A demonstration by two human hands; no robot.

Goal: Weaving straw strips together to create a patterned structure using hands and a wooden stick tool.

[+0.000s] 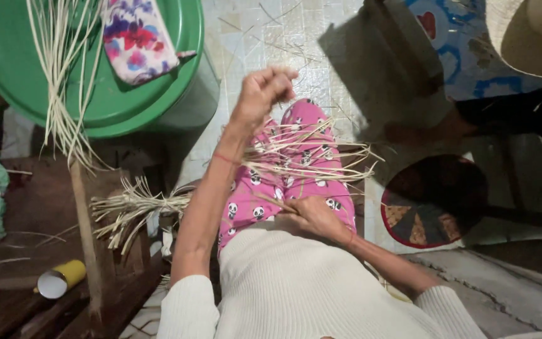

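Head view: straw strands (312,160) between raised left grip (263,93) and right grip (317,215).

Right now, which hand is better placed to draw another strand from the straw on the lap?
Probably the left hand: it is raised above the straw, fingers pinched. The right hand rests on the lap, pressing the strand ends, so it seems busy anchoring them.
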